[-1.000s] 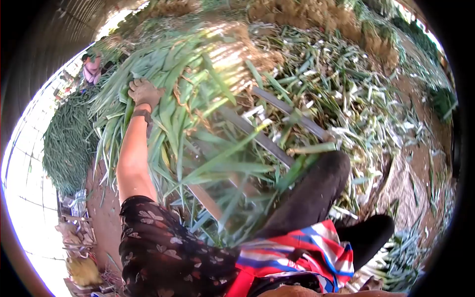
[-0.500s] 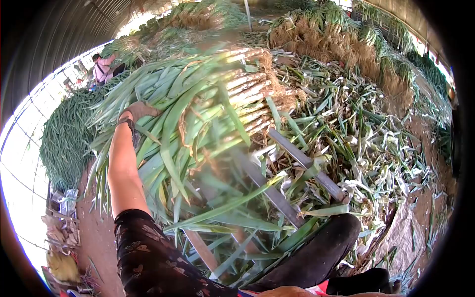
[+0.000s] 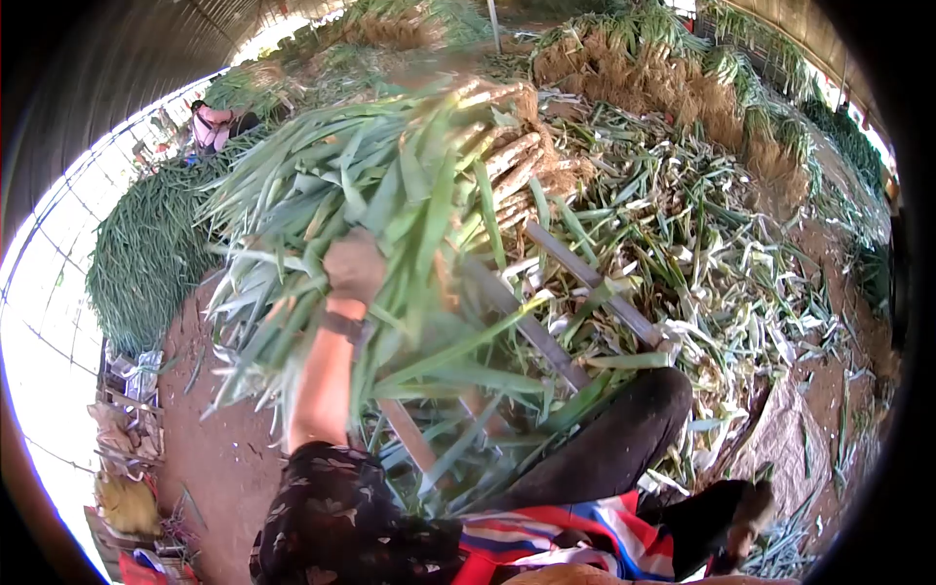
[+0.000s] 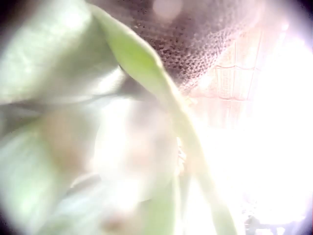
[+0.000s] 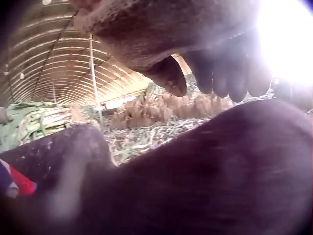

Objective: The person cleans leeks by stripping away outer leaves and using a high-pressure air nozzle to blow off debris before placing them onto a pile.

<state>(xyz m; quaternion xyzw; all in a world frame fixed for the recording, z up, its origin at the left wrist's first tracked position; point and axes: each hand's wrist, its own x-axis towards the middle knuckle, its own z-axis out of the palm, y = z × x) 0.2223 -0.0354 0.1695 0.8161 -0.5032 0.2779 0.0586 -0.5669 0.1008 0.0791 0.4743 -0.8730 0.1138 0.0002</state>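
A thick heap of long green onions (image 3: pixel 390 166) lies ahead of me, leaves to the left and pale stems with brown roots to the right. My gloved left hand (image 3: pixel 354 265) grips a bunch of the leaves near the front of the heap; its fingertips are hidden among them. In the left wrist view, blurred green leaves (image 4: pixel 146 68) press close to the knit glove (image 4: pixel 190 54). My gloved right hand (image 5: pixel 171 34) hangs above my dark-trousered knee (image 5: pixel 264 142) in the right wrist view, fingers pointing down and holding nothing.
Dark metal bars (image 3: pixel 595 283) stick out between the heap and my leg. Cut leaves (image 3: pixel 682 253) litter the ground to the right. Root-end stacks (image 3: pixel 663 88) stand behind. At far left, another person (image 3: pixel 210 127) is near a green onion pile (image 3: pixel 146 253).
My left hand has moved right and toward me from the heap's left side, dragging leaves along. Several onions on the heap have shifted.
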